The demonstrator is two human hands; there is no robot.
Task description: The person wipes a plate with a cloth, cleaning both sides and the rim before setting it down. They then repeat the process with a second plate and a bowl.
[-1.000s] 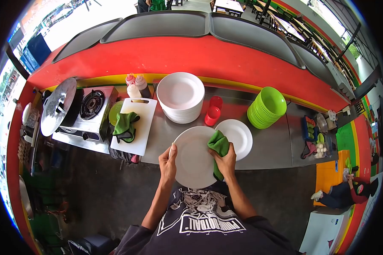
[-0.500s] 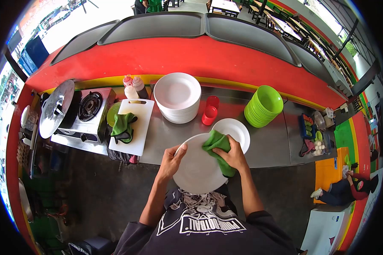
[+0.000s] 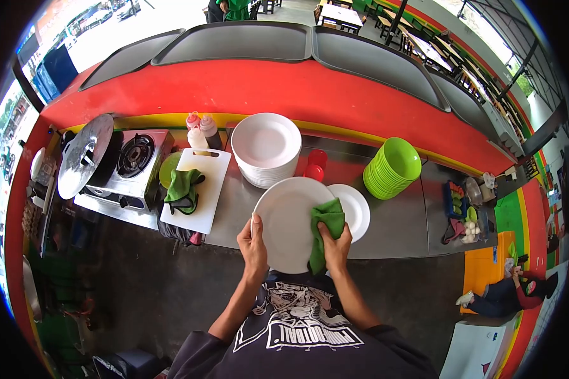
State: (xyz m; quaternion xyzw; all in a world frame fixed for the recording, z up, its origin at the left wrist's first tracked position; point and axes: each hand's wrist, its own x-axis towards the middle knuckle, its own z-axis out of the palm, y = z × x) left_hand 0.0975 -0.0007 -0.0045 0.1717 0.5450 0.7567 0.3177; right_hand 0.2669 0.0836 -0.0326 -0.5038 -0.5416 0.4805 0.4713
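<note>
A round white plate (image 3: 284, 221) is held up in front of my chest, over the counter's front edge. My left hand (image 3: 253, 247) grips its left rim, thumb on the upper face. On the right side, my right hand (image 3: 336, 245) presses a green cloth (image 3: 326, 224) against the plate, its fingers closed round cloth and rim. Just behind the held plate, another white plate (image 3: 355, 211) lies on the counter, partly covered. A tall stack of white plates (image 3: 265, 142) stands farther back, beside red cups (image 3: 315, 165) that the held plate partly hides.
Green bowls (image 3: 393, 165) are stacked at the right. To the left are a white cutting board (image 3: 203, 202) with another green cloth (image 3: 183, 191), sauce bottles (image 3: 201, 131) and a gas stove (image 3: 133, 161). Dark trays (image 3: 234, 44) line the red ledge. A person (image 3: 509, 290) sits far right.
The held plate has moved up and away from my body, now overlapping the red cups. My right hand and the cloth have shifted down along the plate's right side.
</note>
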